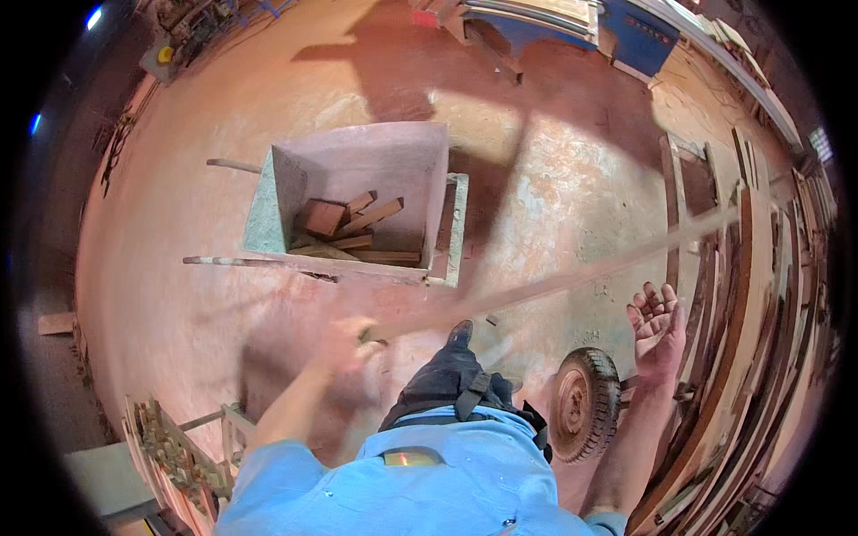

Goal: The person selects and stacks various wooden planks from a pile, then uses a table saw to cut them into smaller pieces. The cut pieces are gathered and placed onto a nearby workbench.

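Wooden strip (554, 284), blurred, gripped in left hand (344, 344); right hand (657, 322) open, empty. Far end could, seemingly, strike stacked planks (760, 295) or miss wheelbarrow (357, 205).

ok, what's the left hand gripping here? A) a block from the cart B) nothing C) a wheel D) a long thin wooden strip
D: the blurred left hand is closed on one end of a long thin wooden strip that runs up to the right, while the right hand is open and empty above the wheel.
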The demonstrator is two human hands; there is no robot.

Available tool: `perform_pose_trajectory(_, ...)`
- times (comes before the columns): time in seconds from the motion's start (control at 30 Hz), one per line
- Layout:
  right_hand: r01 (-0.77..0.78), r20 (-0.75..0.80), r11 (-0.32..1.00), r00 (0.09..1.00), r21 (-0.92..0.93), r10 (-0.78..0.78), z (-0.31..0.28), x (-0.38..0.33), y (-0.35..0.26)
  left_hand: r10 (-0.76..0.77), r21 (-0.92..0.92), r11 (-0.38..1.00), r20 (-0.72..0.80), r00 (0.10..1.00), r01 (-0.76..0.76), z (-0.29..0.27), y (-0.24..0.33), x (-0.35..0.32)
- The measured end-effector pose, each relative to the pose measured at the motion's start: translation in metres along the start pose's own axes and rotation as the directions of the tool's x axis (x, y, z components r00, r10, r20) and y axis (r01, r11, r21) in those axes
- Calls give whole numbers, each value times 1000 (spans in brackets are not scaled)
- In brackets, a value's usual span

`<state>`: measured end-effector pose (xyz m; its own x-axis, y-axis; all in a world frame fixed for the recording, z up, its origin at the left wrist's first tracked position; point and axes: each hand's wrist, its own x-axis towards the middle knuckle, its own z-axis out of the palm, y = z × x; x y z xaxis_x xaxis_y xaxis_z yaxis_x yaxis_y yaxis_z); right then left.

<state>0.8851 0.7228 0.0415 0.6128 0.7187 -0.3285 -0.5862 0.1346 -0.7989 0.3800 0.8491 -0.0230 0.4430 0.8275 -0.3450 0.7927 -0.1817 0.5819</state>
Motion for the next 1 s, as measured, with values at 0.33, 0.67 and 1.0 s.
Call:
perform_pose_trajectory(0.33, -281, -14, 954, 959, -103, 281, 19, 24, 94, -436, 132, 857, -327, 838, 497, -82, -135, -64)
perform_pose_trajectory(0.67, -358, 22, 923, 931, -142, 365, 30, 33, 121, -687, -503, 636, -24, 726, 585, 2, -163, -93)
perform_pose_trajectory(1.0, -389, 102, 919, 913, -66, 394, -3, 33, 119, -592, -815, 75, 427, 684, 574, 37, -117, -86)
